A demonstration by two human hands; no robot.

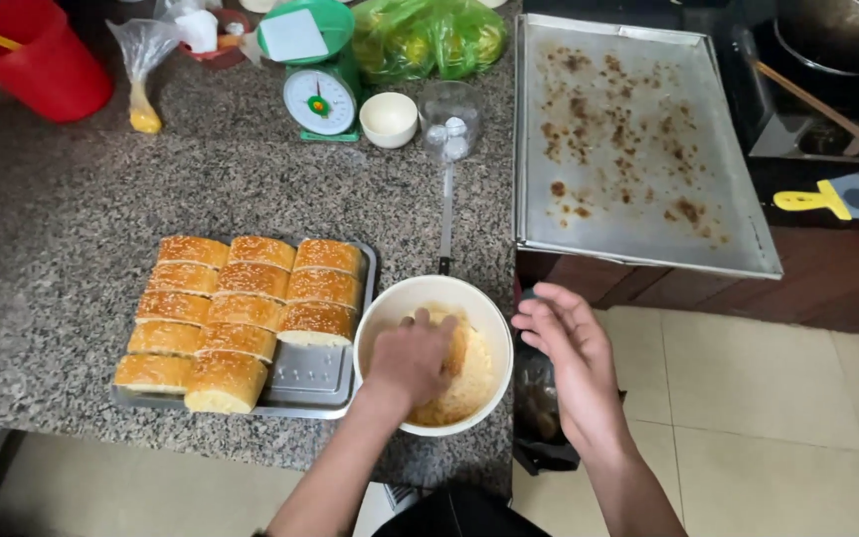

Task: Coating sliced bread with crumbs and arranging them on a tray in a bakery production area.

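Observation:
My left hand (412, 360) is down inside a white bowl (390, 303) of pale yellow crumbs, its fingers closed on a bun (456, 350) that it presses into the crumbs. My right hand (567, 343) hovers just right of the bowl's rim, past the counter edge, fingers spread and holding nothing. Left of the bowl sits a metal tray (315, 376) packed with several sesame-topped buns (241, 310) in three rows; the tray's near right corner is bare.
A large greasy baking sheet (638, 149) overhangs the counter at the right. At the back stand a green kitchen scale (321, 99), a small white cup (389, 118), a glass jar (449, 121), a red bucket (37, 60) and green bags (429, 38). A yellow-handled scraper (827, 199) lies far right.

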